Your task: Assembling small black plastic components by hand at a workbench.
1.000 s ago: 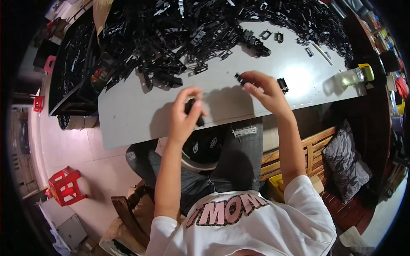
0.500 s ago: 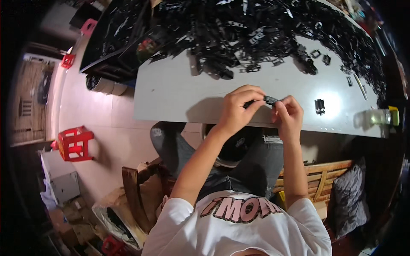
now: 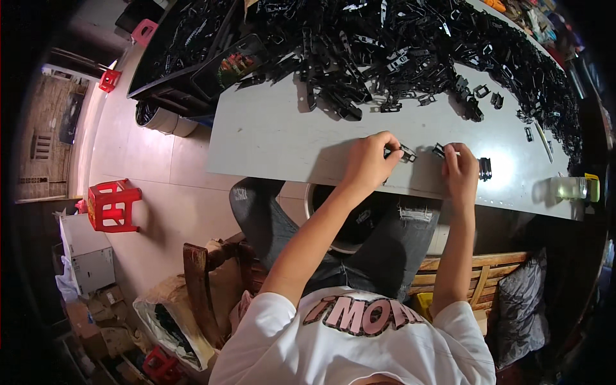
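Over the near edge of the pale table (image 3: pixel 269 138), my left hand (image 3: pixel 372 160) pinches a small black clip-like part (image 3: pixel 407 153) that pokes out past its fingertips. A hand's width to the right, my right hand (image 3: pixel 459 172) is closed on another small black part (image 3: pixel 439 150), its end showing to the left of the fingers. The two parts are apart. Just right of my right hand, a little group of black parts (image 3: pixel 486 169) lies side by side on the tabletop. A wide heap of similar loose black parts (image 3: pixel 398 58) covers the far side.
A clear jar with a yellow-green edge (image 3: pixel 571 188) stands at the right end, near a thin metal rod (image 3: pixel 544 141). Below the table, between my knees, is a round bucket (image 3: pixel 340 240) with dark contents. A red stool (image 3: pixel 115 205) stands on the floor at left.
My hands were close together on one black piece; now they are apart, each with a small part. My right hand has moved right, towards the lined-up parts. The view has shifted slightly.
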Available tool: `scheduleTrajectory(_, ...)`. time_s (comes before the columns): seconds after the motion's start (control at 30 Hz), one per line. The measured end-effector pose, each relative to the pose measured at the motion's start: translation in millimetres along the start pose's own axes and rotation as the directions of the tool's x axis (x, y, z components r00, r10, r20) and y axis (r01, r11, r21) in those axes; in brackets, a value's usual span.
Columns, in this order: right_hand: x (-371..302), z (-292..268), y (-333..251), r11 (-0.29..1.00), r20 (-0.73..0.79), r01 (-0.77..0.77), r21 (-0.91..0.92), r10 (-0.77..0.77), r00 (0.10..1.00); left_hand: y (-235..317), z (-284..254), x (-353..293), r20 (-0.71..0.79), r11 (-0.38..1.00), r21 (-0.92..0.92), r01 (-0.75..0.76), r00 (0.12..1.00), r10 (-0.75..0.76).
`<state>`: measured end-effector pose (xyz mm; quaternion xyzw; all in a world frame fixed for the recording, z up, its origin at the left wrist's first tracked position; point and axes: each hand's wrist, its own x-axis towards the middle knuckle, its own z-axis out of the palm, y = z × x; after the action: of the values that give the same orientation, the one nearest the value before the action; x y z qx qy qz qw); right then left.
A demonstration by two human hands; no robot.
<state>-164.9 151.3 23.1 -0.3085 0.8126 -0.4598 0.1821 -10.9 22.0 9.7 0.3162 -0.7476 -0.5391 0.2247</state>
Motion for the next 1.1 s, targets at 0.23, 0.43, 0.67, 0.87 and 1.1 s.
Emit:
scheduleTrajectory(0.23, 16, 17, 9, 0.871, -0.18, 0.118, -0.477, -0.228, 0.957, 5, 13, 7, -0.1, 0.966, 0.241, -0.09, 0.988, 0.117)
scheduleTrajectory(0.43, 9, 10, 11, 0.787, -0.224, 0.042, -0.616, -0.226, 0.948, 10, 1, -1, -0.127, 0.952, 0.29, -0.102, 0.981, 0.144)
scheduleTrajectory(0.67, 0, -64, 17, 0.638, -0.349, -0.095, -0.764, -0.286, 0.892, -11, -90, 14, -0.436, 0.733, 0.669, 0.124, 0.864, 0.252)
scheduleTrajectory(0.87, -3, -55, 29, 0.988, -0.133, 0.065, -0.14, -0.084, 0.988, -31, -107, 31, -0.444, 0.713, 0.659, 0.239, 0.889, 0.113)
scheduleTrajectory(1.1, -21, -37, 41, 0.974, 0.009, 0.039, 0.222, -0.042, 0.999, -64, -127, 28, -0.501, 0.764, 0.627, 0.151, 0.829, 0.247)
